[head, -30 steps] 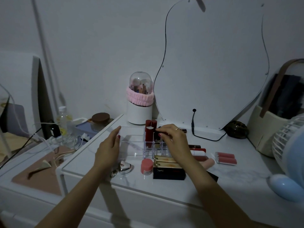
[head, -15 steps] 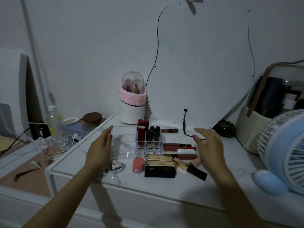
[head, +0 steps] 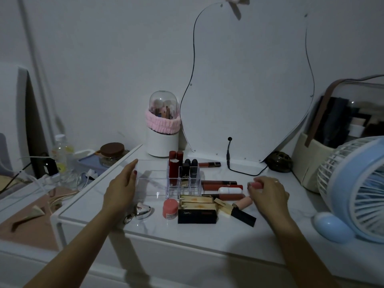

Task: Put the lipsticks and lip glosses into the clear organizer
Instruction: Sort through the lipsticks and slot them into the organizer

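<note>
The clear organizer (head: 152,187) stands mid-table with red and black lipsticks (head: 182,169) upright in its right slots. My left hand (head: 122,188) rests flat against its left wall, fingers together. To its right lie several lip glosses (head: 221,185), a white tube (head: 229,190) and a pink tube (head: 243,203). In front sit gold-and-black lipstick boxes (head: 197,210) and a black-and-gold lipstick (head: 239,213). My right hand (head: 268,192) curls over a pink lipstick case (head: 256,185) on the right; most of the case is hidden under my fingers.
A pear-shaped mirror (head: 245,90) leans at the back with a cable (head: 239,169). A domed brush holder (head: 163,132) stands back left, a blue fan (head: 355,190) at the right edge, a cream bag (head: 307,163) behind it. A heart keychain (head: 141,210) and a pink round pot (head: 170,208) lie near the front.
My right hand left the organizer, swung right past the lip glosses and closed on the pink case. The left hand stayed at the organizer's left wall.
</note>
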